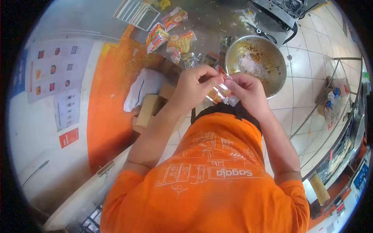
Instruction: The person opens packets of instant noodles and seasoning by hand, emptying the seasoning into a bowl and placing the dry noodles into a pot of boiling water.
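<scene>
My left hand (pixel 194 84) and my right hand (pixel 249 90) meet in front of my waist, the fingertips of both pinching a small shiny plastic sachet (pixel 218 93). It looks partly clear, with red and orange-brown showing. Just beyond my right hand stands a wide metal bowl (pixel 282 82), holding brownish crumbs and a pale powdery heap. Crumpled clear and silver wrappers (pixel 191 59) lie on the counter past my left hand. Several noodle packets (pixel 181 42), red, white and yellow, are scattered farther back. Whether the sachet is torn cannot be made out.
Black-handled scissors (pixel 269 37) lie behind the bowl, near a dark metal appliance (pixel 278 13). Below the counter at left are cardboard boxes (pixel 149 110) and a white bag (pixel 144 87). A wire rack (pixel 136 14) stands at the back. Printed sheets (pixel 56 70) hang on the left wall.
</scene>
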